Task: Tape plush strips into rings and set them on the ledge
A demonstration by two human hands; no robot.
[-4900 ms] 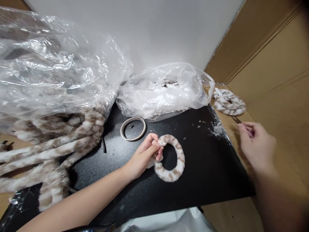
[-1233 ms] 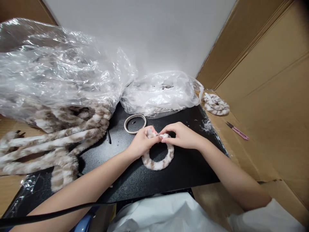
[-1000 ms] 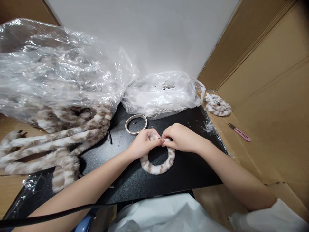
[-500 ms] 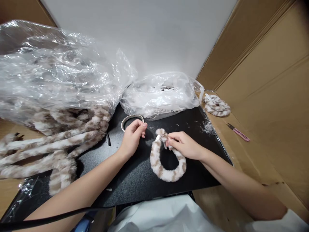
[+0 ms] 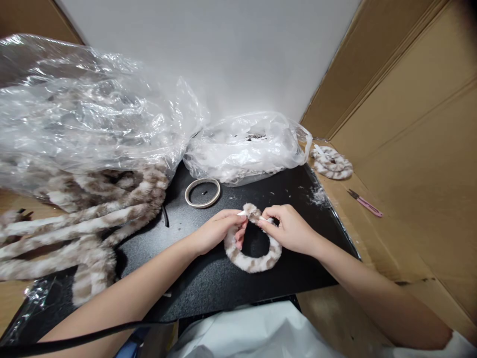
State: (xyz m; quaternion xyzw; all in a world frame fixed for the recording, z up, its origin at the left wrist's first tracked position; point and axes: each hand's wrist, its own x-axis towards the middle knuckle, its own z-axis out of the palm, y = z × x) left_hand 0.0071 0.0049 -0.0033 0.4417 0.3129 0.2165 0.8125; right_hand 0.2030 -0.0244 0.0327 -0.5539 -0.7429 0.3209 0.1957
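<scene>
so we were at the black table [image 5: 208,288], and the biggest thing around was a big clear bag [image 5: 97,109] on the left, with a heap of brown and white fuzzy strips [image 5: 112,216] spilling out its front. toward the back, next to it, we had a smaller plastic bag [image 5: 249,154].

in front of us, our left hand [image 5: 218,231] pinched the fuzzy ring [image 5: 253,262] at its upper left, and our right hand [image 5: 285,228] pinched it at the upper right, with a furry bit poking up between. the ring was over the middle of the table near our edge; couldn't tell if it touched down.

off to the right, a few other fuzzy rings [image 5: 341,166] lay together on cardboard. behind our left hand sat a tape roll [image 5: 201,205], pink snips [image 5: 367,205] lay at right, and a tiny white tab [image 5: 242,213] showed at our left thumb.
</scene>
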